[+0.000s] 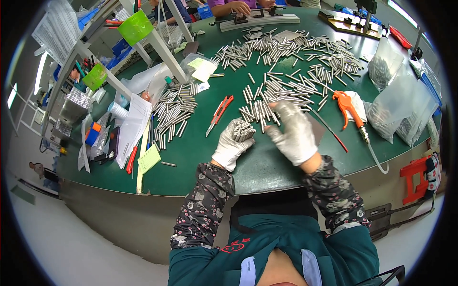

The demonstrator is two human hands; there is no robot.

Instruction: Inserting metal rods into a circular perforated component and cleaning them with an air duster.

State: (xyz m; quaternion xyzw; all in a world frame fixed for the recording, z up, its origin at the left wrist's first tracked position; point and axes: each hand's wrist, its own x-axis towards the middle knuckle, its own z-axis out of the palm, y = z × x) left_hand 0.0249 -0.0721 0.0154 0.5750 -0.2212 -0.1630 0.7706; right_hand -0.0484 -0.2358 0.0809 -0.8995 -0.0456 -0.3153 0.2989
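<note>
My left hand (230,144), in a pale glove with the fingertips bare, is wrapped round a bundle of short metal rods (244,130), their ends facing up. To its right, my gloved right hand (293,132) is over the near edge of a loose pile of similar rods (281,90). Its thumb and forefinger are spread apart, and I see nothing between them. The palm side of that hand is hidden. Left of the pile lies a red utility knife (220,114) with its blade out.
More rods (174,110) lie at the left beside papers (133,126). An orange air gun (347,108) with a hose rests at the right, near plastic bags of parts (398,114). A slim red-handled tool (336,137) lies nearer. Across the green table (210,174) another person's hands (238,8) work.
</note>
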